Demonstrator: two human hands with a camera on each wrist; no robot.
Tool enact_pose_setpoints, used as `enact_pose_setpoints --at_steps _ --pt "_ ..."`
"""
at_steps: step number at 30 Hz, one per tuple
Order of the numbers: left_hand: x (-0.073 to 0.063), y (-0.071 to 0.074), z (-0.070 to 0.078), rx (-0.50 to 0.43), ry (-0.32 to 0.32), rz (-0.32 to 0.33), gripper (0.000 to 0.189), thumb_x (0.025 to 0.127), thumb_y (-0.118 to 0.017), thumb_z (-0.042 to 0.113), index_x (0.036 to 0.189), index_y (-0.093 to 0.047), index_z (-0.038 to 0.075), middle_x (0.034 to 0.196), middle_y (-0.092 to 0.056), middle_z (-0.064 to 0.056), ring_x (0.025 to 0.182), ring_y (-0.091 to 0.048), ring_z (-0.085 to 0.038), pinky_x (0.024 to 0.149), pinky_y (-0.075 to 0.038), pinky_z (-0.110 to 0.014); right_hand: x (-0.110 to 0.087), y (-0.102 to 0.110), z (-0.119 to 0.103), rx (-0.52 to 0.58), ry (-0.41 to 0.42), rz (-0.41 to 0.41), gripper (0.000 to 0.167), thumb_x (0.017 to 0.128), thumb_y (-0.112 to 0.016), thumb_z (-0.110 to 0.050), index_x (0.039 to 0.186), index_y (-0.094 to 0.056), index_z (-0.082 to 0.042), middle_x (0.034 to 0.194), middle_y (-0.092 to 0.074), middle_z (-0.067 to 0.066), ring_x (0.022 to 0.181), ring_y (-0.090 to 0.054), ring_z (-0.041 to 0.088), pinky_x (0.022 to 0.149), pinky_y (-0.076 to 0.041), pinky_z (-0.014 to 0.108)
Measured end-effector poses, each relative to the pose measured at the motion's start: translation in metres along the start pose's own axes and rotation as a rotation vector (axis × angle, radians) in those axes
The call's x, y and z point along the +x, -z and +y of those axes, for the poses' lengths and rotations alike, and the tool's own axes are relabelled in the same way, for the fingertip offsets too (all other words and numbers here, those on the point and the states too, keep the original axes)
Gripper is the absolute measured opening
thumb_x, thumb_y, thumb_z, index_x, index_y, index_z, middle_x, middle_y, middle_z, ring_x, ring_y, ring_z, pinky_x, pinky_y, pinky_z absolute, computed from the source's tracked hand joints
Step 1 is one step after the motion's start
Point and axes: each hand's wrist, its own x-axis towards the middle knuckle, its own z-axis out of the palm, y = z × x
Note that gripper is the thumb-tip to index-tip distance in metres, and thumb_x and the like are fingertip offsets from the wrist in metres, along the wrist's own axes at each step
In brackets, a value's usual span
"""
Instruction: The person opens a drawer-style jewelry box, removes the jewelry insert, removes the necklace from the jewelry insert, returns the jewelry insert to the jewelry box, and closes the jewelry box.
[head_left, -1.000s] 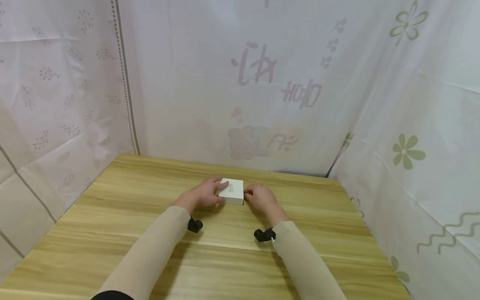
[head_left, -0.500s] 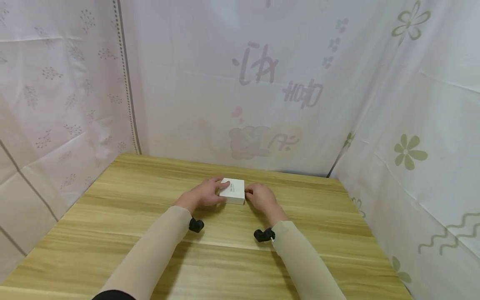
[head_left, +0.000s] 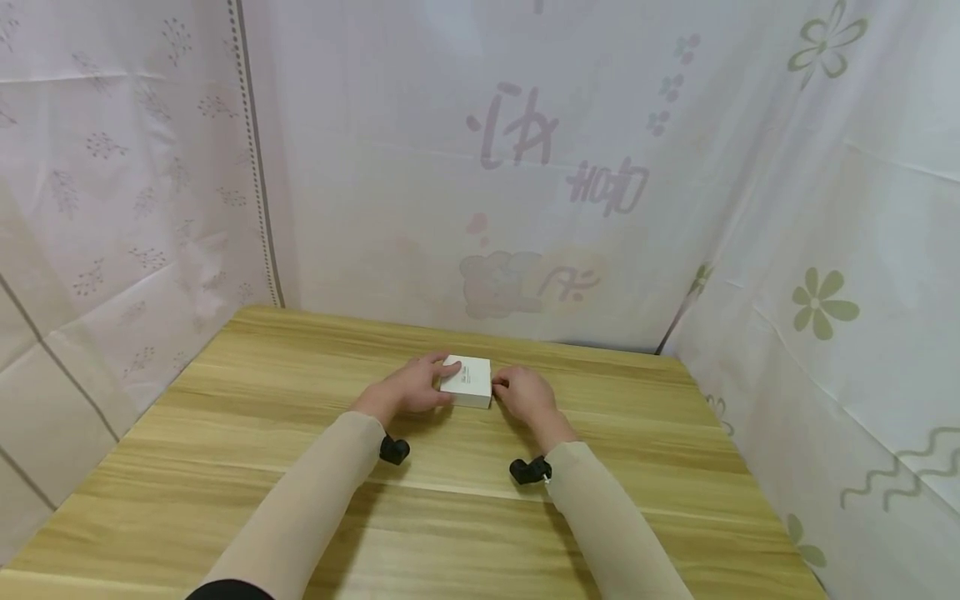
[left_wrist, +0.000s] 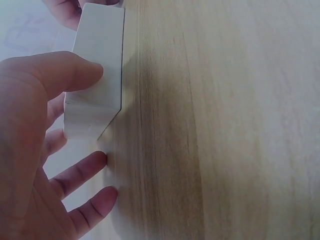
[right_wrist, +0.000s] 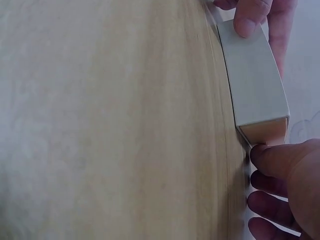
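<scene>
1. Head view: a small white box (head_left: 467,380) lies flat on the wooden table (head_left: 262,400), near the middle and a little toward the far edge, with both hands at its sides.
2. Left hand (head_left: 408,387) holds the box's left end: the thumb lies along the near face while the fingers reach over the top at the far corner (the left wrist view shows the thumb (left_wrist: 60,75) pressed on the box's side (left_wrist: 97,80), the other fingers loosely spread beside it).
3. Right hand (head_left: 523,393) is at the box's right end, fingers curled in toward it; in the right wrist view the fingertips (right_wrist: 267,155) touch the near corner of the box (right_wrist: 252,80), so the hold is a light pinch at the edge, though how firm it is I cannot tell.
4. Both forearms wear beige sleeves (head_left: 315,492), each with a small black camera mount (head_left: 393,450) at the wrist.
5. Pale printed curtains (head_left: 525,167) hang behind and to both sides of the table.
</scene>
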Motion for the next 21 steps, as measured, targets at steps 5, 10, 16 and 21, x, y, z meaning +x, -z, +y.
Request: enact_pose_setpoints --at_steps 5,10,16,21 --pt "-0.0008 0.0006 0.0001 -0.003 -0.005 0.004 0.074 0.105 -0.073 0.038 0.171 -0.041 0.026 0.183 -0.024 -0.008 0.163 -0.024 -0.059 0.131 -0.028 -0.067 0.0004 0.0002 0.0007 -0.005 -0.012 0.004 0.014 0.108 -0.072 -0.026 0.111 -0.086 -0.024 0.12 -0.082 0.0 0.11 -0.076 0.026 0.097 -0.061 0.049" --pt "-0.0031 0.0012 0.0016 -0.013 0.0 0.003 0.074 0.105 -0.073 0.038 0.171 -0.04 0.027 0.184 -0.023 -0.007 0.164 -0.024 -0.057 0.131 -0.028 -0.067 -0.0003 -0.0007 0.0027 0.0 -0.012 0.015 0.013 0.108 -0.072 -0.025 0.107 -0.085 -0.024 0.117 -0.082 0.0 0.109 -0.076 0.026 0.096 -0.06 0.05" --pt "-0.0045 0.0018 0.0025 -0.019 0.003 0.004 0.074 0.105 -0.072 0.037 0.171 -0.04 0.027 0.184 -0.023 -0.008 0.164 -0.022 -0.059 0.131 -0.028 -0.068 -0.0014 -0.0011 0.0061 -0.004 -0.005 0.019 0.013 0.107 -0.073 -0.025 0.109 -0.085 -0.024 0.12 -0.081 0.002 0.114 -0.076 0.027 0.098 -0.06 0.051" --pt "-0.0022 0.0005 0.0013 -0.015 0.006 0.004 0.074 0.106 -0.072 0.039 0.171 -0.039 0.029 0.184 -0.022 -0.006 0.165 -0.021 -0.057 0.131 -0.027 -0.067 -0.0014 0.0007 0.008 0.0 -0.007 0.013 0.014 0.107 -0.072 -0.025 0.112 -0.086 -0.025 0.123 -0.081 0.001 0.118 -0.076 0.028 0.098 -0.06 0.051"
